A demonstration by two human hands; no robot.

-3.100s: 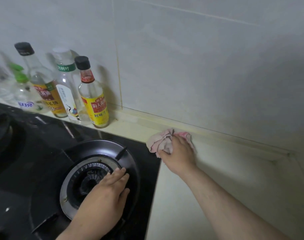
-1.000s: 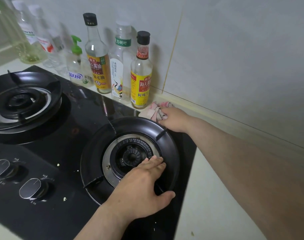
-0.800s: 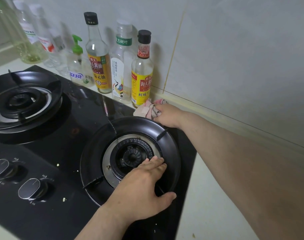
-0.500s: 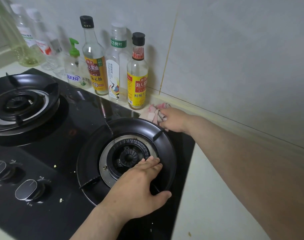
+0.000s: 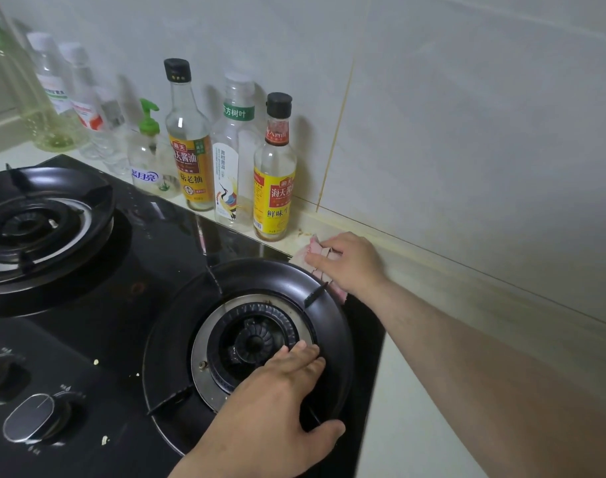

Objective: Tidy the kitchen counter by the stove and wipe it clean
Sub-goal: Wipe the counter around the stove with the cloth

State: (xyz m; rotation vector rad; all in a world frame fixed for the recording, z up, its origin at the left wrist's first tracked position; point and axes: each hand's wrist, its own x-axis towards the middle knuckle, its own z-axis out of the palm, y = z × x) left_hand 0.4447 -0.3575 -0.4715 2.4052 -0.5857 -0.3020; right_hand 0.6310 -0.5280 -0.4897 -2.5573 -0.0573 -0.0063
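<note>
My right hand [image 5: 349,262] presses a pink and white cloth [image 5: 313,246] flat on the pale counter [image 5: 415,408], in the strip between the black stove [image 5: 104,305] and the wall. The cloth lies just right of the yellow-labelled sauce bottle [image 5: 275,174], mostly hidden under my fingers. My left hand [image 5: 277,405] rests with straight fingers on the ring of the right burner [image 5: 249,343], holding nothing.
A row of bottles stands along the wall behind the stove: a clear bottle [image 5: 234,153], a soy sauce bottle [image 5: 187,139], a green pump bottle [image 5: 149,157] and several more further left. The left burner [image 5: 35,222] and knobs [image 5: 29,417] are nearer me. Crumbs [image 5: 104,439] dot the stove glass.
My right hand slid the cloth along the wall strip toward the yellow-labelled bottle, then drew back slightly to the right. My left hand stayed on the right burner.
</note>
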